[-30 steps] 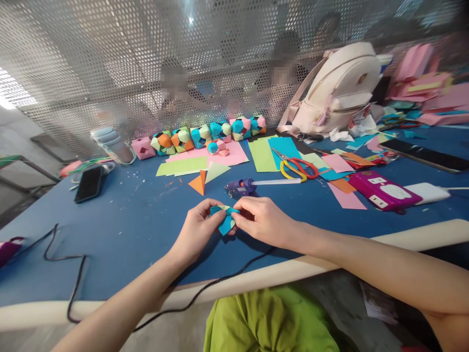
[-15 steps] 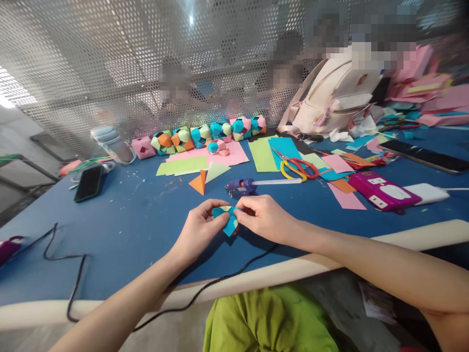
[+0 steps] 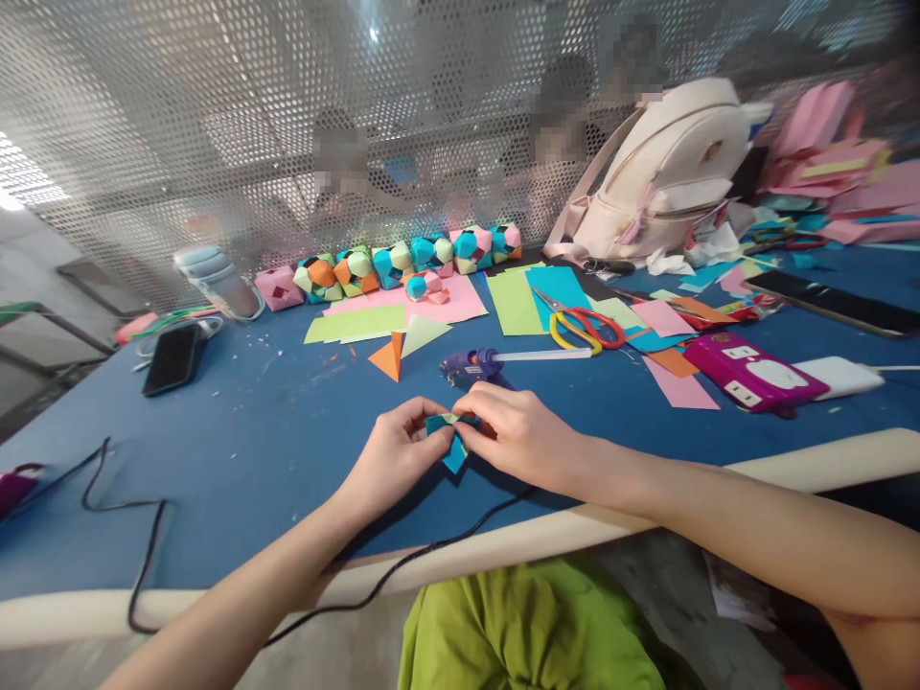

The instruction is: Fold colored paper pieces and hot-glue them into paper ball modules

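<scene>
Between both hands is a small folded paper piece (image 3: 454, 454), blue with some pale green, held just above the blue table near its front edge. My left hand (image 3: 403, 443) pinches its left side between thumb and fingers. From the right, my right hand (image 3: 507, 427) grips the other side, and its fingers cover part of the paper. Just beyond the hands lies a purple glue gun (image 3: 471, 366) with a white glue stick (image 3: 546, 356) out of its back. An orange folded paper triangle (image 3: 388, 357) and a pale green one (image 3: 424, 333) lie to its left.
Several folded paper balls (image 3: 392, 265) line the mesh screen. Scissors (image 3: 575, 326) rest on coloured sheets (image 3: 514, 305). A purple power strip (image 3: 754, 372) and a phone (image 3: 834, 302) are at right, another phone (image 3: 172, 357) and a bottle (image 3: 219, 285) at left. A black cord (image 3: 402, 563) crosses the front edge.
The folded paper has turned a little and moved slightly down and right in the hands. My right hand's fingers have shifted further over it.
</scene>
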`<act>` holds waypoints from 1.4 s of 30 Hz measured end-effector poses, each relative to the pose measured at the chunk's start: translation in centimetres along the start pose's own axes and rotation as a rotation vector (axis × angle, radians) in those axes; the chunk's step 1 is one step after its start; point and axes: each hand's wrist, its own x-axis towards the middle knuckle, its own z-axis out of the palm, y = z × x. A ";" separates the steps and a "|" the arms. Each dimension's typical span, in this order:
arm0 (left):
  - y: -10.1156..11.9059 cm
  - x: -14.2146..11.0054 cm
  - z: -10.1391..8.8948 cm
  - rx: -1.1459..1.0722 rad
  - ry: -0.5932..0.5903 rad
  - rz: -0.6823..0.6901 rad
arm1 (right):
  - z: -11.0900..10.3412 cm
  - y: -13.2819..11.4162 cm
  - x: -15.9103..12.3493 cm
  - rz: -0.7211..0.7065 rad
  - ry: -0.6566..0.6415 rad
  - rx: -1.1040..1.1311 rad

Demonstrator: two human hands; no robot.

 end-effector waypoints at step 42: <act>-0.2 1.5 -1.3 -0.666 0.229 -0.201 | -3.7 3.6 1.2 0.493 -0.231 -0.021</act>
